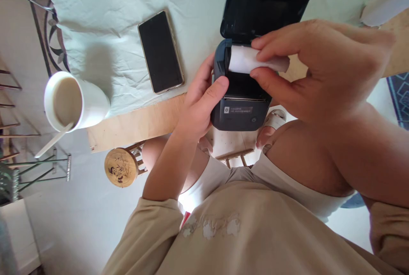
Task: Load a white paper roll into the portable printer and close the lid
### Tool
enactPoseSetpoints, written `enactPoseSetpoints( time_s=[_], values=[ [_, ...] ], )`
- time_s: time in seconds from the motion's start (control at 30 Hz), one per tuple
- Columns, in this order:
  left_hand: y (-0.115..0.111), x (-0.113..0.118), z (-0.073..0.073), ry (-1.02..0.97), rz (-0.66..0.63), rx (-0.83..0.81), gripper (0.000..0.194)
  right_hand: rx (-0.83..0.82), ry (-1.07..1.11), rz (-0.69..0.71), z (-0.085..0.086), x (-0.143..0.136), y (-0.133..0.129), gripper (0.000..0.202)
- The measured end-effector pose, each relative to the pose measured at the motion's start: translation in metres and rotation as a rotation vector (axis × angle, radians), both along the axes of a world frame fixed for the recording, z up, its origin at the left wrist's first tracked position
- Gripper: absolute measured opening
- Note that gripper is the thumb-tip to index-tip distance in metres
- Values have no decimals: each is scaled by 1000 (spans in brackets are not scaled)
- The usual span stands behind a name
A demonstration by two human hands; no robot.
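A wooden table [128, 128] fills the top of the frame, covered by a pale green cloth [111, 10] that leaves a strip of bare wood along the near edge. The cloth is creased at upper left and looks smoother toward upper center. Left of upper center, a smartphone [161, 53] lies flat on it, slightly slanted, dark screen up, in a light-edged case. At the left, by the table's near corner, a white cup [96, 100] holds a milky brown drink [67, 100]; a light spoon [54, 140] sticks out over its rim. At the upper right edge lies a white object [386, 2], too blurred to identify.
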State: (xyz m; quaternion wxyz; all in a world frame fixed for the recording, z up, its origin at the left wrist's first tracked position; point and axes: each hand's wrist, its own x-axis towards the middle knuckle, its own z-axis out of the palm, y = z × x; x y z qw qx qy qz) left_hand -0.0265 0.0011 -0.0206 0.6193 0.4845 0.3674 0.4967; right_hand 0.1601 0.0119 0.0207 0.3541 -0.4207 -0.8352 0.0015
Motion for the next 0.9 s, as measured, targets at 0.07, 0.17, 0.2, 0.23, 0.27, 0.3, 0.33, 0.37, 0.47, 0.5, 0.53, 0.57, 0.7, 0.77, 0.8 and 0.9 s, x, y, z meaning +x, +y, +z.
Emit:
enactPoseSetpoints(
  time_s=[0.07, 0.17, 0.2, 0.23, 0.27, 0.3, 0.33, 0.37, 0.47, 0.5, 0.53, 0.57, 0.7, 0.77, 0.8, 0.9],
  values=[
    [2, -1, -4, -2, -6, 20, 56, -18, 10, -22, 0, -1, 0, 9],
    [3, -1, -7, 6, 1, 11, 53, -28, 3, -6, 0, -3, 2, 10],
    [4, -1, -7, 1, 4, 13, 52, -11, -10, -2, -1, -3, 2, 11],
    [4, -1, -6, -4, 4, 6, 51, 15, -24, -12, -1, -2, 3, 13],
    [3, 0, -6, -13, -4, -4, 50, 44, -39, -23, -2, -1, 3, 13],
    [3, 0, -5, -30, -7, -5, 49, 74, -51, -33, -2, 0, 4, 14],
    [3, 1, -4, -46, -9, -9, 48, 102, -58, -39, -3, 1, 4, 16],
    [2, 1, -3, -60, -12, -7, 47, 117, -63, -44, -3, 2, 4, 19],
    [1, 2, -1, -54, -21, -14, 46, 56, -106, -74, 0, 1, 4, 29],
    [1, 2, -1, -41, -27, -21, 45, 6, -120, -102, 2, 0, 3, 29],
    [1, 2, 0, -32, -34, -18, 45, -59, -128, -131, 5, -2, 2, 28],
    [1, 2, 0, -34, -38, 0, 46, -125, -126, -159, 7, -4, 1, 26],
    [2, 0, 1, -47, -78, 34, 50, -301, -81, -234, 14, -10, -1, 27],
    [2, 0, 1, -21, -88, 18, 52, -327, -67, -265, 14, -10, -2, 28],
    [2, -1, 1, -9, -85, 13, 53, -318, -60, -272, 14, -10, -2, 28],
    [2, -2, -1, -3, -76, 19, 53, -224, -33, -224, 15, -10, -3, 25]
  ],
)
